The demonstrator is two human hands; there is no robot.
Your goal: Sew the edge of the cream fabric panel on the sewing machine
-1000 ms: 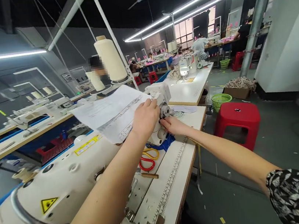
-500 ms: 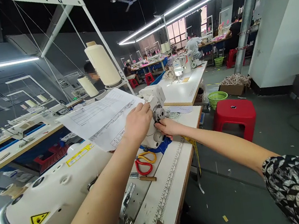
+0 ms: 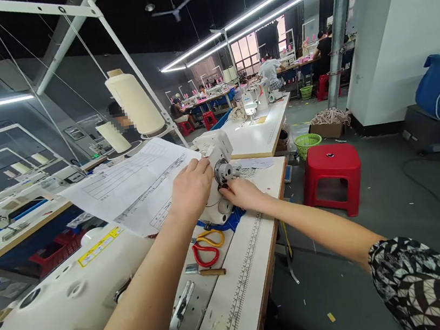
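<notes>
1. Flanking the machine head (image 3: pixel 212 143), our hands have its grey knob (image 3: pixel 227 172) between them; its short axis points rightward, nearer our right hand (image 3: pixel 244 193).
2. That knob sits just above our right fingertips, bunched nearly together; we cannot tell whether they grip anything.
3. Our left hand (image 3: pixel 191 188) lies curled over the paper sheet's (image 3: pixel 136 183) right edge, its hold hidden from us.

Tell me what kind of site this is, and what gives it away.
Most likely a garment or textile sewing workshop. Signs: a white sewing machine on the table ahead, a large cream thread cone on a stand, and people seated at workstations in the background.
</notes>
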